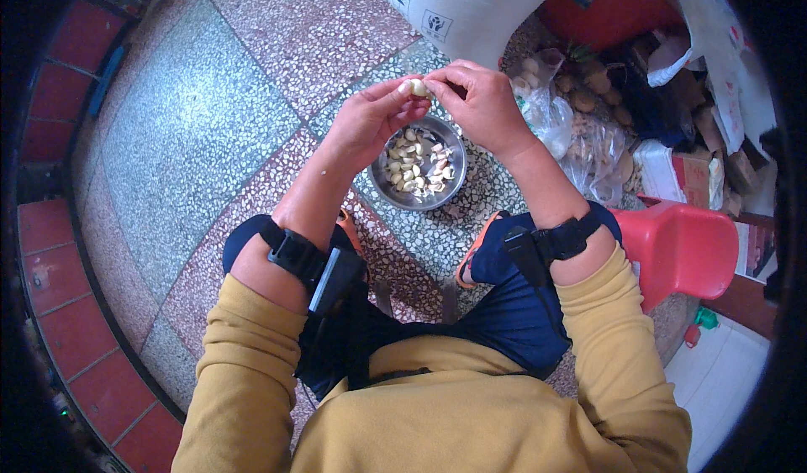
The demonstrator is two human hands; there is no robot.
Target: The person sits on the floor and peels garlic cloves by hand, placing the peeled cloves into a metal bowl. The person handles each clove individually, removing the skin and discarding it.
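Pale garlic clove (417, 87) is held up between the fingertips of both hands, just beyond the far rim of a metal bowl. My left hand (372, 117) grips it from the left with thumb and fingers. At its right end, the thumb and forefinger of my right hand (484, 107) pinch together; any skin between them is too small to make out. The round steel bowl (462, 174) rests on the floor below, between my feet. Inside lie several cream-coloured garlic cloves (403, 164) on the left and pinkish, apparently unpeeled cloves (441, 164) on the right.
A large white woven sack (479, 7) stands ahead. Clear plastic bags (555, 123) and a cardboard box (696, 177) crowd the right side, near a red plastic stool (693, 246). A red-tiled ledge (53, 240) curves along the left. Speckled terrazzo floor (202, 120) lies between.
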